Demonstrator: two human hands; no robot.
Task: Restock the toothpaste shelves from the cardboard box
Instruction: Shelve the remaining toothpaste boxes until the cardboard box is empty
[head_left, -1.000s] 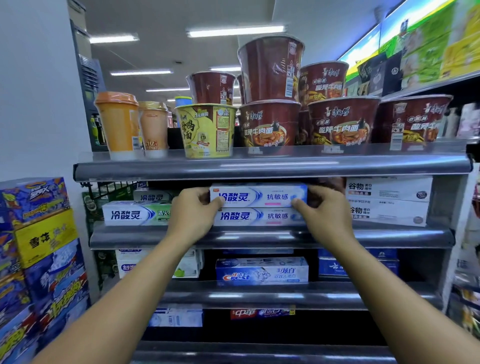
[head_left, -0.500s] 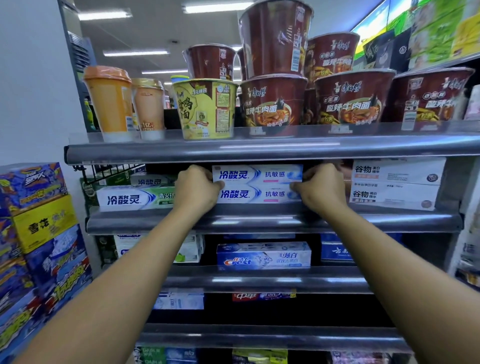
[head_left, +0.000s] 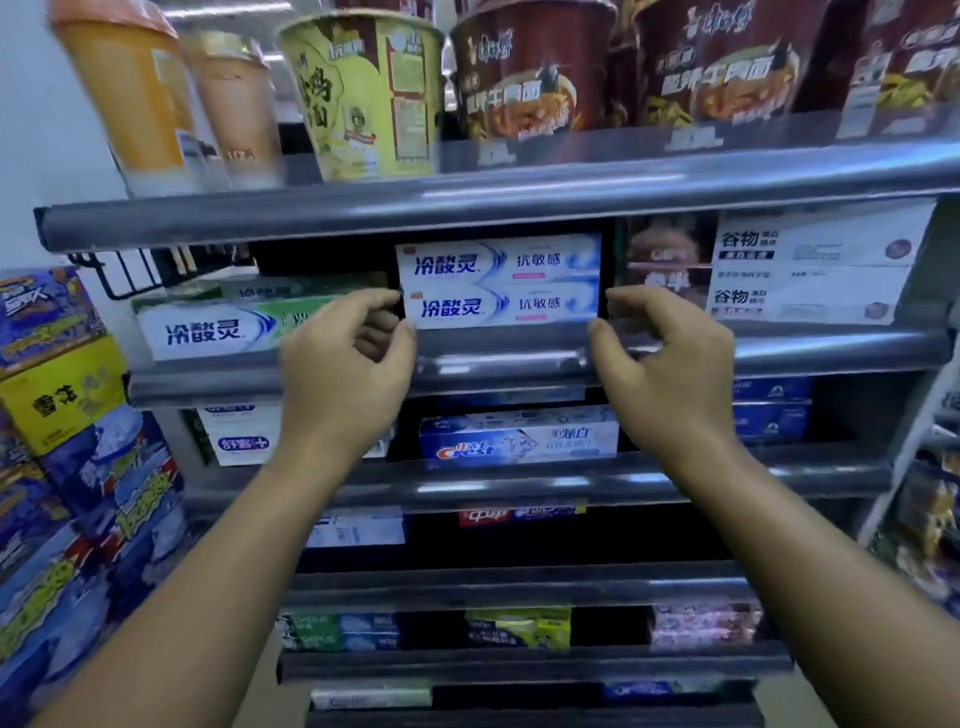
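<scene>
Flanking light, stiff toothpaste boxes (head_left: 498, 283) at the front edge of the shelf (head_left: 779, 349), best gripped endwise: my right hand (head_left: 670, 374) loosely curled, empty; my left hand (head_left: 343, 374), pinch unclear.

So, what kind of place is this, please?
Most likely a small shop or supermarket aisle: tiered metal shelves carry boxed toothpaste, with instant noodle cups standing above.

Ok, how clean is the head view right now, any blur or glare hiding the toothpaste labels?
Head view: the two stacked toothpaste boxes between the left hand and right hand read sharply; the noodle cups up top are smeared by motion blur; light streaks glare along the shelf rail; the wide lens bows the shelving; the lowest shelves are dark, labels unreadable.
</scene>
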